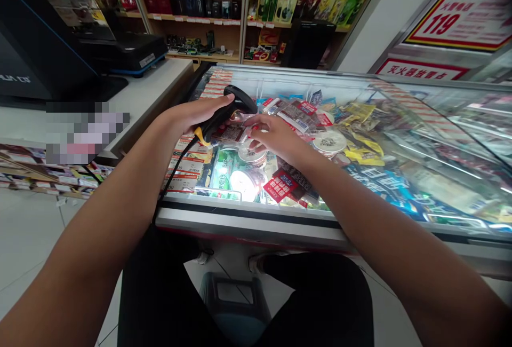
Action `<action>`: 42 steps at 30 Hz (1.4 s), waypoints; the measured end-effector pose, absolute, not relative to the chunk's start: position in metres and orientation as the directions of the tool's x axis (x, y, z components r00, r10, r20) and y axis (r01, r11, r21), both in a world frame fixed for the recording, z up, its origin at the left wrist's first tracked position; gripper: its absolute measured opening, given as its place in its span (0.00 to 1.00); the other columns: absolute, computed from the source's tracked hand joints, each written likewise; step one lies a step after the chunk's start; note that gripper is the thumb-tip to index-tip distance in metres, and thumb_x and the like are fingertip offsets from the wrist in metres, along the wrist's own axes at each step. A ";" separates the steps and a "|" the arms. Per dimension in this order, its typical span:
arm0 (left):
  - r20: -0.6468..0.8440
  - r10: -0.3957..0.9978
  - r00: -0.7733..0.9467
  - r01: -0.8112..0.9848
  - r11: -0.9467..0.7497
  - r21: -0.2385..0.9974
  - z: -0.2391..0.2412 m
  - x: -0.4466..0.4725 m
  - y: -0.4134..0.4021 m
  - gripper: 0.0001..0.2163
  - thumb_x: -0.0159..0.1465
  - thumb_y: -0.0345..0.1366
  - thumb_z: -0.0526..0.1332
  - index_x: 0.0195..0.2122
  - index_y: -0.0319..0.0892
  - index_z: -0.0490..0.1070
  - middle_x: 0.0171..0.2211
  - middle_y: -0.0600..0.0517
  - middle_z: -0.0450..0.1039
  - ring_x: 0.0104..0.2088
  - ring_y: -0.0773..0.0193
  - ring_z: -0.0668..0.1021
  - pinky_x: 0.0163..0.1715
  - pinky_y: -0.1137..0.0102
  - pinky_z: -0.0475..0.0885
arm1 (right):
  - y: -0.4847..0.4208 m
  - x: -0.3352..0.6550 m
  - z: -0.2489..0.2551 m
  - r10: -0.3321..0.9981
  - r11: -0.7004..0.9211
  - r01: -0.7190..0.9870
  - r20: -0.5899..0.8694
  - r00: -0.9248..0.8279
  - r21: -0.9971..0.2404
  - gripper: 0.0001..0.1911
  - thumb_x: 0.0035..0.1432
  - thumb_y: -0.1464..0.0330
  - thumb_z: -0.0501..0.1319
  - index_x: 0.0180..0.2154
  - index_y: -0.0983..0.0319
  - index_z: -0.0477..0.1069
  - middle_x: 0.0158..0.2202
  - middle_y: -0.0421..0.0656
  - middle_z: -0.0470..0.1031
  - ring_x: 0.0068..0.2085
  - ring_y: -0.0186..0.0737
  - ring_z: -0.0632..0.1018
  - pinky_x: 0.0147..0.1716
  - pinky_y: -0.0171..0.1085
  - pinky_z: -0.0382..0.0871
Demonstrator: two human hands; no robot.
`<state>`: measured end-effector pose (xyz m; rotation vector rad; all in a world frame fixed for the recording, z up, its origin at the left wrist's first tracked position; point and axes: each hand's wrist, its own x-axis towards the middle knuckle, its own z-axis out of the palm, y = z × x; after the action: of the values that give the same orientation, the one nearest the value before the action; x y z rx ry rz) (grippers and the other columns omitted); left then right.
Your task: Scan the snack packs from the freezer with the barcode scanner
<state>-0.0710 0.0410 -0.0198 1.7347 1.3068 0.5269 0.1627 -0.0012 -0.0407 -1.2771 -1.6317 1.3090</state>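
Note:
My left hand [218,108] is closed around a black barcode scanner [241,100] with a yellow trim, its cable hanging down over the freezer edge. The scanner head points right and down, above a dark brown package [232,132] with some clear, shiny plastic. My right hand [270,136] reaches in from the right, its fingers bent and apart, by the right edge of that package. Whether the fingertips touch it I cannot tell. Just below lies a round, white-lidded tub [253,154]. Under the right wrist is a red and dark package [282,184].
A glass-topped freezer [248,224] spreads before me, with yellow packages [362,144] and blue packages [384,192] inside. Left stands a counter [178,72] with a dark machine [44,42]. Stocked shelves [200,18] line the back. A grey stool [236,296] is between my legs.

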 end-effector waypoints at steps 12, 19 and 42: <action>0.027 0.922 0.385 0.575 -0.263 0.775 0.011 -0.078 0.018 0.26 0.68 0.61 0.56 0.53 0.49 0.80 0.47 0.52 0.82 0.54 0.56 0.82 0.51 0.71 0.76 | 0.011 0.182 -0.028 0.967 0.254 0.311 0.244 -0.073 -0.916 0.10 0.58 0.73 0.63 0.36 0.55 0.63 0.41 0.43 0.68 0.37 0.42 0.72 0.28 0.40 0.72; 0.025 0.961 0.277 0.683 -0.215 0.698 0.004 -0.086 0.022 0.28 0.65 0.62 0.60 0.58 0.52 0.78 0.59 0.53 0.78 0.61 0.55 0.78 0.54 0.72 0.74 | 0.018 0.199 -0.020 0.963 0.267 0.343 0.263 -0.058 -0.901 0.10 0.57 0.74 0.64 0.35 0.56 0.65 0.40 0.44 0.68 0.35 0.40 0.70 0.26 0.38 0.69; 0.077 0.879 0.471 0.411 -0.296 0.862 0.016 -0.074 0.012 0.19 0.70 0.54 0.60 0.37 0.43 0.76 0.36 0.55 0.76 0.38 0.67 0.75 0.44 0.73 0.71 | 0.023 0.208 -0.012 0.964 0.254 0.383 0.264 -0.028 -0.888 0.10 0.54 0.77 0.64 0.30 0.57 0.67 0.31 0.42 0.68 0.27 0.36 0.67 0.24 0.38 0.66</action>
<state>-0.0741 0.0118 0.0162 1.8960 1.0780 0.7169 0.2084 0.0230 -0.0117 -1.2868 -1.5843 0.7756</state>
